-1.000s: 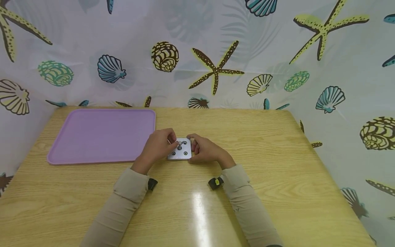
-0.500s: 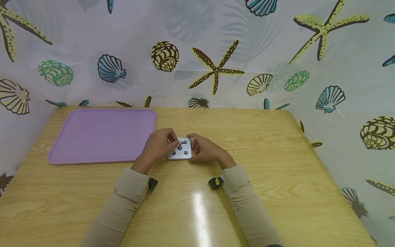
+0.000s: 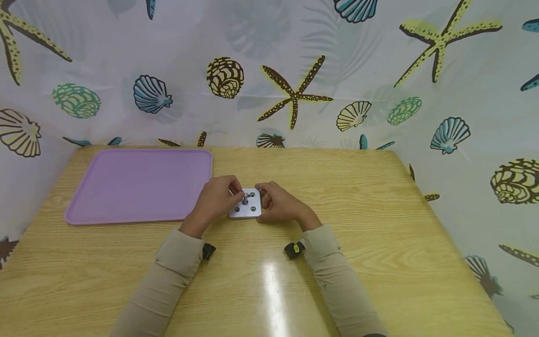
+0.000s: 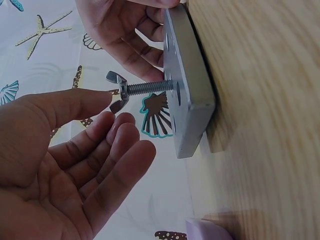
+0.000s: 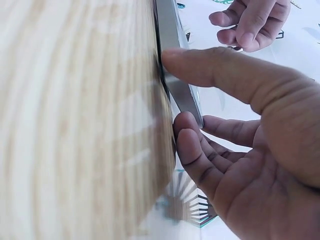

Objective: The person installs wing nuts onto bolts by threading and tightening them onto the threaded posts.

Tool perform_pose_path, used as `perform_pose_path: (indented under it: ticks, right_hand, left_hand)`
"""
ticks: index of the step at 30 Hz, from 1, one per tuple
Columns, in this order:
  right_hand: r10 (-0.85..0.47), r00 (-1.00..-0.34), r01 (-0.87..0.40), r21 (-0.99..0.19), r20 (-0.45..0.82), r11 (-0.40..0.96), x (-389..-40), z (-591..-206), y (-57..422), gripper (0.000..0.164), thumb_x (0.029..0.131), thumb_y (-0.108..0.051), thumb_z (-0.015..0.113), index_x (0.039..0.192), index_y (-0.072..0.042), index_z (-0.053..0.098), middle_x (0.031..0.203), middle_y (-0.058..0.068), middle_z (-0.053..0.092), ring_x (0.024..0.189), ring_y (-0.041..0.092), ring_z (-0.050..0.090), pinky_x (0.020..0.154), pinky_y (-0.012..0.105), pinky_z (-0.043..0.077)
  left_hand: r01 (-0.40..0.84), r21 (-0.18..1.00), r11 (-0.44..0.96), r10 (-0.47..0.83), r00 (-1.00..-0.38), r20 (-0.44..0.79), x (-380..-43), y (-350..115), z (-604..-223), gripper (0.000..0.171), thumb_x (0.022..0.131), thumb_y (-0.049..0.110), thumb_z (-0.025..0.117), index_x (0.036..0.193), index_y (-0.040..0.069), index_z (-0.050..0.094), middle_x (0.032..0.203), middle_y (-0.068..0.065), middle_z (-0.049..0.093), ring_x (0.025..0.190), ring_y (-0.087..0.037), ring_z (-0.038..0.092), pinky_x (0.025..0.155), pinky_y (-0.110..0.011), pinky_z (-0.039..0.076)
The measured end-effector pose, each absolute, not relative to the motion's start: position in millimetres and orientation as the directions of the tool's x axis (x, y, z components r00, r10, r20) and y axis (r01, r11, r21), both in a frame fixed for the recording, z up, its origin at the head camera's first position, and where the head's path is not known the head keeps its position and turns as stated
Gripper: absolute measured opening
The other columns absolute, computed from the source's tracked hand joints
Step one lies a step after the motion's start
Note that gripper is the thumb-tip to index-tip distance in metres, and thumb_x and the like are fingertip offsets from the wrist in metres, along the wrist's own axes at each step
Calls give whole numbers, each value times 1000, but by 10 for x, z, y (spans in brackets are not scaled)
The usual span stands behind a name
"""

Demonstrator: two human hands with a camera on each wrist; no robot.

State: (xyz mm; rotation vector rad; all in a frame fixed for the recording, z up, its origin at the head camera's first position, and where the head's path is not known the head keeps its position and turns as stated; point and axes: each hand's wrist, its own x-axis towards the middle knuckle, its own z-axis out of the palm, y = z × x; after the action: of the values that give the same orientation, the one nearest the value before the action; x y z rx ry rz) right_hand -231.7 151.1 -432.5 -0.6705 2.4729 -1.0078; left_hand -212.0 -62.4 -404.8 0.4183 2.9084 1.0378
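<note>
A square silver metal plate (image 3: 245, 215) with several holes lies flat on the wooden table. From its middle hole rises a threaded wing bolt (image 4: 150, 88), upright to the plate, with its two wings at the top end. My left hand (image 3: 216, 195) pinches the wings between thumb and index finger; the other fingers are loosely bent below. At the plate's right side, my right hand (image 3: 281, 203) grips the edges, thumb at the near corner and index finger at the far one. The bolt's lower end is hidden in the plate.
A purple tray (image 3: 139, 185) stands on the table (image 3: 358, 210) at the back left, close to my left hand. Behind and at both sides hangs a white curtain (image 3: 269, 37) printed with shells and starfish.
My right-hand fingers have shifted very slightly at the plate's edge. The left hand, the wing bolt and the plate look almost the same.
</note>
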Motion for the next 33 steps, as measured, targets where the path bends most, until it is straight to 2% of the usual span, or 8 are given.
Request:
perform_pose_path:
  ticks: [8,16,23,33]
  right_hand:
    - [-555,-813,-274,-726,-176,631,-2317,-4320,1506,86,75,-8,85,148,1,38,121,14,50,99,18,57,85,24,51]
    - [-561,-810,-283,-725,-170,628,-2315,-4325,1509,86,76,-8,84,148,2,38,122,15,50,98,18,56,85,24,50]
    - [-569,-806,-288,-731,-163,618,-2317,-4330,1520,85,77,-8,84,148,3,37,125,16,49,98,17,55,85,23,50]
    - [-562,-809,-281,-728,-171,626,-2314,-4318,1508,84,76,-9,84,147,1,39,124,15,49,98,18,56,84,24,49]
  left_hand:
    - [232,626,745,261,-964,47,-2113,-611,-4023,14,90,20,70,95,7,71,90,-7,75,75,-16,64,65,-28,46]
    - [235,624,745,281,-959,26,-2100,-604,-4015,21,91,24,70,103,7,72,96,-7,75,84,-19,70,78,-38,54]
    - [257,650,716,306,-951,39,-2084,-594,-4037,33,86,29,77,109,6,70,97,-8,75,86,-20,71,76,-37,56]
    - [272,638,720,310,-949,55,-2092,-578,-4054,27,87,22,74,109,6,71,95,-8,76,82,-20,72,75,-37,57]
